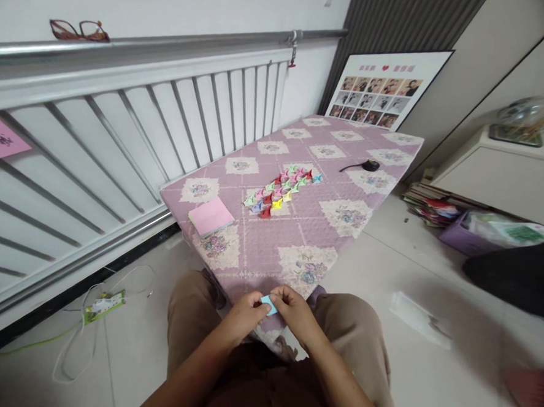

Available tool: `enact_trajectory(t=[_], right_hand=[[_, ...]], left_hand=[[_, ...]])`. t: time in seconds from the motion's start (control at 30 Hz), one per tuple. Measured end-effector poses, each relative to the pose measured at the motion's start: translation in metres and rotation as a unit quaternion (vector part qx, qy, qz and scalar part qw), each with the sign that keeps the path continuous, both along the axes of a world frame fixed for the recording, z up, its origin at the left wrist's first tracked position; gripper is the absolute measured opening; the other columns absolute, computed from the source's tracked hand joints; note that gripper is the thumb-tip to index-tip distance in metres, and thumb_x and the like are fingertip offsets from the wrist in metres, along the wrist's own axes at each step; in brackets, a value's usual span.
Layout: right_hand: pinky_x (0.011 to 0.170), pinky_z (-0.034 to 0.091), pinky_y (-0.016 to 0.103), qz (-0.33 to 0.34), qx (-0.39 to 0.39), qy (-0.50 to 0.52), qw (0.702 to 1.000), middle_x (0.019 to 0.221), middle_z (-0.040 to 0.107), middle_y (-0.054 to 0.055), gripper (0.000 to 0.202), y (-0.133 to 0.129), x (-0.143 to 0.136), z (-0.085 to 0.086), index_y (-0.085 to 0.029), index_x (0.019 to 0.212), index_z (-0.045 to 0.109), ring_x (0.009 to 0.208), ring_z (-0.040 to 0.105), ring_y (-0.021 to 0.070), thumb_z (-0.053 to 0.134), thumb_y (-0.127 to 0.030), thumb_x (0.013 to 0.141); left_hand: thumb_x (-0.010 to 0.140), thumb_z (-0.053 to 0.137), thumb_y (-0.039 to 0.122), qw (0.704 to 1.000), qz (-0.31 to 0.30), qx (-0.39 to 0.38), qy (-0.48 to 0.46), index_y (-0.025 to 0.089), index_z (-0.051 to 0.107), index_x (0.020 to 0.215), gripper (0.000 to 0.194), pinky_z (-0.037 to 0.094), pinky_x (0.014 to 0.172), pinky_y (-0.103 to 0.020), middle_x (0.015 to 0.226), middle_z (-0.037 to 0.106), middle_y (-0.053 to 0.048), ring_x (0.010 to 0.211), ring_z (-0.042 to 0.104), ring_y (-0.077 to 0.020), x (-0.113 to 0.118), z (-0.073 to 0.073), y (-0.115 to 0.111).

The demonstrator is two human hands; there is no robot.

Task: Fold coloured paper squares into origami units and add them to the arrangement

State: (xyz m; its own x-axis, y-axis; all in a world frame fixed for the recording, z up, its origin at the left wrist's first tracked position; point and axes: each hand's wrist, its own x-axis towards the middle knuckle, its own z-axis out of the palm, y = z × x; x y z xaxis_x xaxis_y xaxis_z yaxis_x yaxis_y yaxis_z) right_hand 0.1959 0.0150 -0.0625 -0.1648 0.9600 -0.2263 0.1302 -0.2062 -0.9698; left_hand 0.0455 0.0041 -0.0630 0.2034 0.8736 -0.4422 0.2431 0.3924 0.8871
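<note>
A small light-blue piece of folded paper (270, 304) is held over the near corner of the table, just above my lap. My left hand (248, 312) pinches its left side, thumb on top. My right hand (293, 309) grips its right side with thumb and fingers closed. Farther up the table several small folded paper figures (277, 204) stand in rows, in red, pink, green, yellow and blue. To their left lies a stack of square paper (212, 216) with a pink sheet on top.
The table (255, 245) has a purple flowered cloth; a black round object with a tail (371, 165) lies at its right. A white radiator (119, 139) runs along the left, with glasses (80, 30) on the pipe above. A power strip (104, 304) with cables lies on the floor.
</note>
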Motion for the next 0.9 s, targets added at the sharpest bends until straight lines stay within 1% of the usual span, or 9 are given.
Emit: enact_trajectory(t=[0.1, 0.2, 0.3, 0.47, 0.6, 0.7, 0.77, 0.83, 0.9], right_hand=[[0.062, 0.042, 0.026, -0.006, 0.009, -0.002, 1.0, 0.066, 0.054, -0.004, 0.023, -0.002, -0.001, 0.004, -0.018, 0.079, 0.058, 0.062, 0.05, 0.0121, 0.058, -0.041, 0.077], [0.064, 0.043, 0.026, -0.021, 0.038, -0.022, 0.999, 0.068, 0.054, -0.004, 0.024, -0.004, 0.0, 0.009, -0.019, 0.09, 0.059, 0.064, 0.053, 0.0131, 0.058, -0.04, 0.078], [0.068, 0.045, 0.027, -0.028, 0.091, -0.049, 0.994, 0.076, 0.058, -0.001, 0.026, -0.007, 0.002, 0.016, -0.02, 0.097, 0.06, 0.071, 0.056, 0.0147, 0.058, -0.038, 0.08], [0.071, 0.045, 0.028, -0.005, 0.183, -0.114, 0.976, 0.087, 0.06, 0.003, 0.019, -0.011, 0.005, 0.03, -0.021, 0.098, 0.064, 0.077, 0.056, 0.0157, 0.055, -0.028, 0.082], [0.071, 0.044, 0.029, 0.002, 0.202, -0.151, 0.968, 0.083, 0.058, 0.003, 0.015, -0.011, 0.006, 0.024, -0.021, 0.091, 0.064, 0.078, 0.054, 0.0167, 0.055, -0.022, 0.079], [0.069, 0.044, 0.028, 0.001, 0.154, -0.162, 0.975, 0.078, 0.056, 0.001, 0.011, -0.006, 0.005, 0.008, -0.02, 0.083, 0.062, 0.073, 0.053, 0.0157, 0.056, -0.018, 0.074], [0.065, 0.044, 0.026, 0.015, 0.114, -0.154, 0.981, 0.072, 0.056, -0.001, 0.008, -0.002, 0.005, -0.004, -0.02, 0.079, 0.059, 0.068, 0.052, 0.0142, 0.055, -0.018, 0.073], [0.061, 0.043, 0.025, 0.029, 0.094, -0.15, 0.984, 0.067, 0.056, -0.002, 0.005, 0.002, 0.005, -0.013, -0.019, 0.077, 0.057, 0.063, 0.052, 0.0129, 0.054, -0.018, 0.073], [0.059, 0.042, 0.024, 0.037, 0.085, -0.154, 0.984, 0.065, 0.055, -0.003, 0.003, 0.007, 0.005, -0.019, -0.019, 0.075, 0.056, 0.061, 0.051, 0.0122, 0.054, -0.017, 0.073]], left_hand=[[0.077, 0.055, 0.029, 0.999, 0.001, -0.024, -0.023, 0.013, 0.059, 0.086, 0.018, 0.033, 0.049, -0.02, 0.07, 0.062, 0.0, 0.052, 0.048, -0.0086, 0.002, 0.004, -0.001], [0.077, 0.055, 0.031, 0.999, 0.013, -0.019, -0.042, 0.012, 0.061, 0.087, 0.023, 0.032, 0.048, -0.02, 0.07, 0.064, -0.001, 0.051, 0.047, -0.0082, 0.004, 0.009, -0.004], [0.075, 0.057, 0.033, 0.997, 0.04, -0.005, -0.067, 0.012, 0.062, 0.086, 0.025, 0.032, 0.049, -0.02, 0.069, 0.063, -0.001, 0.051, 0.047, -0.0079, 0.006, 0.016, -0.006], [0.075, 0.058, 0.034, 0.994, 0.066, 0.012, -0.085, 0.012, 0.062, 0.084, 0.024, 0.034, 0.051, -0.02, 0.068, 0.063, -0.001, 0.052, 0.047, -0.0081, 0.008, 0.025, -0.008], [0.079, 0.055, 0.03, 0.998, 0.05, 0.007, -0.047, 0.012, 0.062, 0.088, 0.022, 0.037, 0.053, -0.02, 0.07, 0.063, -0.001, 0.054, 0.049, -0.0089, 0.009, 0.01, -0.008], [0.083, 0.048, 0.024, 0.996, -0.003, 0.044, 0.076, 0.013, 0.061, 0.089, 0.019, 0.039, 0.055, -0.021, 0.073, 0.064, -0.001, 0.058, 0.053, -0.0103, 0.01, -0.011, -0.005], [0.082, 0.049, 0.022, 0.99, -0.02, 0.061, 0.124, 0.013, 0.061, 0.082, 0.015, 0.038, 0.056, -0.022, 0.072, 0.063, -0.002, 0.062, 0.054, -0.0121, 0.011, -0.024, -0.002], [0.079, 0.053, 0.021, 0.985, -0.031, 0.074, 0.156, 0.013, 0.06, 0.078, 0.011, 0.037, 0.058, -0.023, 0.071, 0.063, -0.002, 0.065, 0.055, -0.0135, 0.011, -0.033, 0.001], [0.079, 0.054, 0.022, 0.978, -0.045, 0.085, 0.183, 0.014, 0.059, 0.081, 0.009, 0.037, 0.059, -0.023, 0.073, 0.064, -0.002, 0.067, 0.056, -0.0141, 0.01, -0.038, 0.004]])
